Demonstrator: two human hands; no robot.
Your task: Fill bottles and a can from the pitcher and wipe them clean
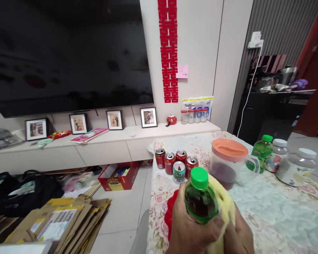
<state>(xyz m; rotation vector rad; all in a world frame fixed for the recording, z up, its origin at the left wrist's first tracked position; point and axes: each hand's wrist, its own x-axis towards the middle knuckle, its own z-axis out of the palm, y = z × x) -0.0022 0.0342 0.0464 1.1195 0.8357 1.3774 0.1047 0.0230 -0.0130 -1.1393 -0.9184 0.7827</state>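
Note:
My left hand is wrapped round a green plastic bottle with a green screw cap and dark liquid inside. The bottle stands upright, close to me, above the table. My right hand grips a yellow cloth that lies against the bottle's right side. Part of a red object shows behind my left hand; most of it is hidden. Just beyond the bottle stand several opened drink cans, mostly red, with one teal and white can in front. A clear pitcher with an orange lid and dark contents is behind the cloth.
The table has a flowered tablecloth. At its right are another green bottle and two white-lidded jars. A low white cabinet with framed photos runs along the wall. Flattened cardboard and a red box lie on the floor.

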